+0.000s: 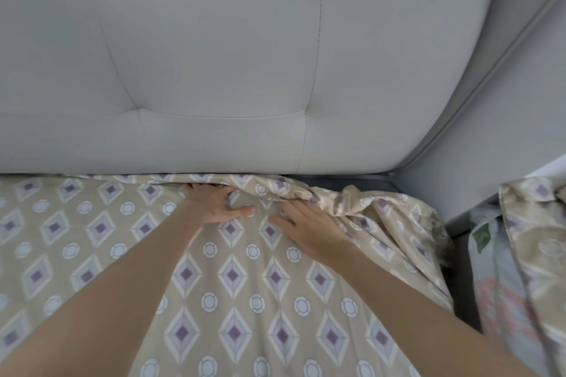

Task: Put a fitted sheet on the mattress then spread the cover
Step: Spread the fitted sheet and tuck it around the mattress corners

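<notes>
A beige fitted sheet [242, 278] with purple diamonds and white rings covers the mattress up to the headboard. My left hand [214, 202] lies at the sheet's top edge, its fingertips tucked under the bunched fabric by the headboard, thumb out flat. My right hand [306, 223] rests on the sheet just to the right, its fingers curled into the crumpled folds [337, 199] near the top right corner. That corner is wrinkled and loose; the mattress itself is hidden under the sheet.
A grey padded headboard [214, 55] fills the upper view. On the right, a narrow gap separates the bed from a pile of patterned fabric [526, 254] beside a grey wall [505, 131].
</notes>
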### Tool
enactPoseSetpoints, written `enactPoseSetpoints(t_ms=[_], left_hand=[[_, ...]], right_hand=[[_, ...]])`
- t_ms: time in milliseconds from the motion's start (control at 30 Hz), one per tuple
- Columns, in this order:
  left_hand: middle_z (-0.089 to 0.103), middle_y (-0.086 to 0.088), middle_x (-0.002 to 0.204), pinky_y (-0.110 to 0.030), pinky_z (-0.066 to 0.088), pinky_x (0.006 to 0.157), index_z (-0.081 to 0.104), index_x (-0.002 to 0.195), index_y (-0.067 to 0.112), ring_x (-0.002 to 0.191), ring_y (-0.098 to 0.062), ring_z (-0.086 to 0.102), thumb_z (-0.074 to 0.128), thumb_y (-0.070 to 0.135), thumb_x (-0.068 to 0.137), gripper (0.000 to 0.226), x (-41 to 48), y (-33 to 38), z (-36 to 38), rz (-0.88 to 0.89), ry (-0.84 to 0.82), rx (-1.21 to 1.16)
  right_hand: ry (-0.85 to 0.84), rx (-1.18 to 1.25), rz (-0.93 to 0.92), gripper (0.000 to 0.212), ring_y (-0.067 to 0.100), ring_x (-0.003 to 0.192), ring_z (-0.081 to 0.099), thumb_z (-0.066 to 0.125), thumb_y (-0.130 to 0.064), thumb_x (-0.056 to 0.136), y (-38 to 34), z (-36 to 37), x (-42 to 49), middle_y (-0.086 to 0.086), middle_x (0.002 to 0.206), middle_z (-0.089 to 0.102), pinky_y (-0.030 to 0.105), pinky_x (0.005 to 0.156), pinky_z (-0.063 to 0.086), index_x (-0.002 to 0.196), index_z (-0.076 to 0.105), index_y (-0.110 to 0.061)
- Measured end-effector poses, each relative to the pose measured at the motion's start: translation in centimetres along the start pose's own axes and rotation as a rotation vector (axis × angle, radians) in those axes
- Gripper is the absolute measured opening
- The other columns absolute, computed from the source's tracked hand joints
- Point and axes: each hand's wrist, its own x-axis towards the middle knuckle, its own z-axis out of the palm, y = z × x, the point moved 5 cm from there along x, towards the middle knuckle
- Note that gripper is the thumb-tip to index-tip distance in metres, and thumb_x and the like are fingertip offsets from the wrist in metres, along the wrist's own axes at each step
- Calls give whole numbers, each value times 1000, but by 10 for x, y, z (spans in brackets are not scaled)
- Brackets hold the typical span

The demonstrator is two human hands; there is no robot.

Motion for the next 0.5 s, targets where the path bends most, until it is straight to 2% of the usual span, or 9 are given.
enactPoseSetpoints(t_ms=[67,133,200,267,333,400,500], left_hand=[[50,6,137,-51,21,111,28,145,35,134,-26,37,27,87,73,89,-1,0,0,-6,-5,-10],[52,7,134,-52,19,111,29,144,36,134,-26,36,27,87,73,88,0,-1,2,-7,2,-31],[57,8,126,-51,19,111,29,145,36,131,-24,40,28,86,74,87,0,-1,3,1,13,-52],[59,9,122,-48,17,110,27,146,36,130,-22,41,29,85,76,86,0,-1,4,2,26,-71],[59,9,124,-49,14,111,23,147,38,132,-23,39,29,85,76,86,-1,-1,5,-2,34,-81],[59,8,125,-51,13,112,20,148,41,134,-25,36,28,85,75,86,0,-1,7,-5,30,-73],[48,3,140,-53,11,113,10,147,46,139,-31,26,26,86,75,84,1,-1,8,-22,18,-28]], right_hand=[[-95,53,145,37,21,103,59,58,-20,82,6,10,-1,1,118,59,35,76,57,119,58,-17],[-175,125,296,48,19,112,59,38,-27,87,18,15,-3,-2,128,57,31,68,59,132,52,-17],[-218,142,389,53,15,111,60,33,-30,88,26,13,-2,-4,127,57,25,55,57,138,47,-20],[-228,154,426,54,15,111,59,31,-31,88,32,14,1,-2,125,55,27,53,57,140,43,-19],[-241,166,480,60,15,119,54,27,-32,85,34,15,6,0,130,50,31,60,58,141,39,-17],[-267,186,535,64,15,130,42,24,-34,82,31,19,11,0,139,41,35,79,57,144,32,-18],[-266,195,600,59,15,136,31,39,-29,87,28,21,18,-2,143,34,36,98,46,144,29,-18]])
